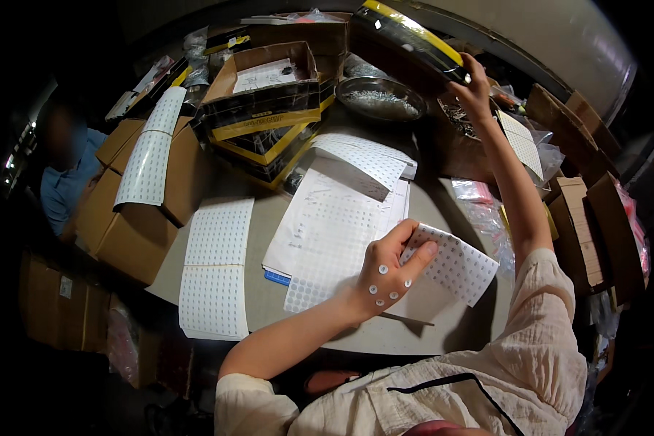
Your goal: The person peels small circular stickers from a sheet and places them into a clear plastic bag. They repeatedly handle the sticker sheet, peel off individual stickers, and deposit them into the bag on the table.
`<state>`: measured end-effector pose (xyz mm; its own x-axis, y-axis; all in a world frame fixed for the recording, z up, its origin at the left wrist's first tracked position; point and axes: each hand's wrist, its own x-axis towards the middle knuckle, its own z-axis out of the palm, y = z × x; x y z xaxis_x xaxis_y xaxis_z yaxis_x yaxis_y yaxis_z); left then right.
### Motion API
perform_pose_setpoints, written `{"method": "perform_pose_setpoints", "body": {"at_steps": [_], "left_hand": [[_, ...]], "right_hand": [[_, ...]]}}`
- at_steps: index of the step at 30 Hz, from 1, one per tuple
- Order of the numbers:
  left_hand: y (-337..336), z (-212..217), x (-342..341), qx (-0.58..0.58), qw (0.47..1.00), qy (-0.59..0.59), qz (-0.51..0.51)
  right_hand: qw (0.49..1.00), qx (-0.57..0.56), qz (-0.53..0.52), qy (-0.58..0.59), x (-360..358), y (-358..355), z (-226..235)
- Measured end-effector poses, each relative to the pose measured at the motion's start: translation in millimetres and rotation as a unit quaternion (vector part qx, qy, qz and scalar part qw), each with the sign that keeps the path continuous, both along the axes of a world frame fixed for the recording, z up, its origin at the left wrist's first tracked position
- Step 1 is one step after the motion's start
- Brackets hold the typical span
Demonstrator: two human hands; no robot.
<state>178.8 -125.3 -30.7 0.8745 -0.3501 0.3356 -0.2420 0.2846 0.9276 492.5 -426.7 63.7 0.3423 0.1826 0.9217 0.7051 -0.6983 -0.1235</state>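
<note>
My left hand [391, 270] is closed on a white sheet of small round stickers [461, 269], pinching it under the thumb. Several round stickers [383, 269] are stuck to the back of that hand. Reaching far to the upper right, my right hand [474, 91] grips the edge of a black and yellow cardboard box [407, 43], which is tilted. Below the box stands a metal bowl [380, 98] of small shiny pieces. More sticker sheets [363, 163] lie on papers [327, 211] at the middle of the table. Another sticker sheet [214, 269] lies at the left.
An open black and yellow box [261, 109] is stacked on others at the back left. Brown cartons [134, 218] stand at the left, one with a sticker sheet [149, 156] draped over it. Open cartons [578, 232] and plastic bags [487, 214] line the right. Another person [69, 174] is at the far left.
</note>
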Motion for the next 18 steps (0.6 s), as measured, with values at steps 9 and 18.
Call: {"method": "perform_pose_setpoints", "body": {"at_steps": [9,18], "left_hand": [[14.9,13.3,-2.1,-0.072,0.993,-0.013,-0.091],[61.3,64.4,-47.2,-0.121,0.949,-0.004,-0.291]], "right_hand": [[0.852,0.344,0.108,0.378,-206.7,-18.0,46.6],[0.779,0.278,-0.144,0.543,-450.4,-89.0,19.5]]}}
